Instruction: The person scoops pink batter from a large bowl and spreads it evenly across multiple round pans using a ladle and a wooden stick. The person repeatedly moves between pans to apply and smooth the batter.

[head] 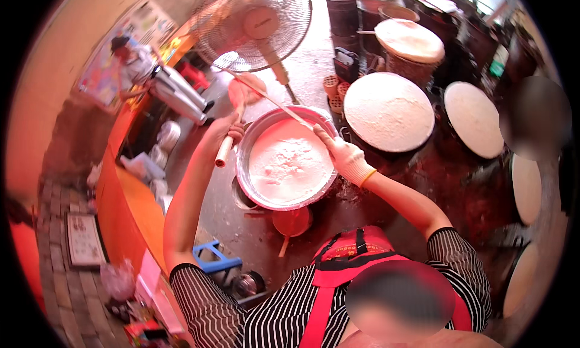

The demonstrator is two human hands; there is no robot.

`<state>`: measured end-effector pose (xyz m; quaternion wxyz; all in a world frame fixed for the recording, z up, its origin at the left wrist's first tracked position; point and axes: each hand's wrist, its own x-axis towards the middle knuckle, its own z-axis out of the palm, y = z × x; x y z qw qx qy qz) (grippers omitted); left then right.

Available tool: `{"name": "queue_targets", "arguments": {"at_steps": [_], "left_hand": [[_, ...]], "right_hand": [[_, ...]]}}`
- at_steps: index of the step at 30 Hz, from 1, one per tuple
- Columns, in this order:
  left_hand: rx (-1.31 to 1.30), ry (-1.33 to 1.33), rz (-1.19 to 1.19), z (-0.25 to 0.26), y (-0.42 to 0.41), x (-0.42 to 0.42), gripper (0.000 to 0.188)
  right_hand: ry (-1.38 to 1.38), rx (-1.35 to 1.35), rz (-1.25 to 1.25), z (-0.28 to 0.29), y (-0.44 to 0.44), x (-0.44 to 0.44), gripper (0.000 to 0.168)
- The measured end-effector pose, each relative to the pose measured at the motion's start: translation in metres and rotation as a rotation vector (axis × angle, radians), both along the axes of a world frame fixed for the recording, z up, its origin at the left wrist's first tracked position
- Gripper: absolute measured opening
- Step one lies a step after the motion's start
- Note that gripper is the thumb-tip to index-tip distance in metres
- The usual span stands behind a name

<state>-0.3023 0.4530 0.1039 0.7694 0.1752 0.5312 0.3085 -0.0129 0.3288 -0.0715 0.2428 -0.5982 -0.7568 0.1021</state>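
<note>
My left hand (229,130), bare, is closed around a pale handle; at its far end is a round ladle-like head (247,90), held beyond the rim of a large metal basin (242,185). Thick pale batter (290,164) fills much of that basin, with lumps on its surface. In a white knitted glove, my right hand (346,155) grips a long thin stick (272,99) at the basin's right rim. The stick slants over the far side of the basin, past the round head. A red scoop (292,221) with a wooden handle lies below the basin, nearest my body.
Several round griddles covered in pale batter stand to the right, including a large one (389,112). A pedestal fan (260,24) stands ahead. Another person (149,76) stands by an orange counter (136,203) on the left. A blue stool (215,257) is near my left elbow.
</note>
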Motion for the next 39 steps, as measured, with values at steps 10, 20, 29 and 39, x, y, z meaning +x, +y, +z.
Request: {"name": "queue_targets", "arguments": {"at_steps": [10, 20, 29, 39], "left_hand": [[0.042, 0.128, -0.838, -0.037, -0.067, 0.145, 0.03], [-0.669, -0.007, -1.831, -0.051, -0.293, 0.382, 0.031], [1.156, -0.588, -2.552, -0.03, -0.608, 0.393, 0.029], [1.224, -0.795, -2.639, -0.108, -0.717, 0.363, 0.028]], "right_hand": [[0.513, 0.326, -0.484, -0.069, -0.224, 0.05, 0.052], [0.665, 0.406, -1.82, -0.096, -0.505, -0.068, 0.038], [-0.022, 0.382, -2.351, 0.017, -0.581, -0.163, 0.045], [1.423, 1.579, -2.21, -0.036, -0.594, -0.181, 0.048]]}}
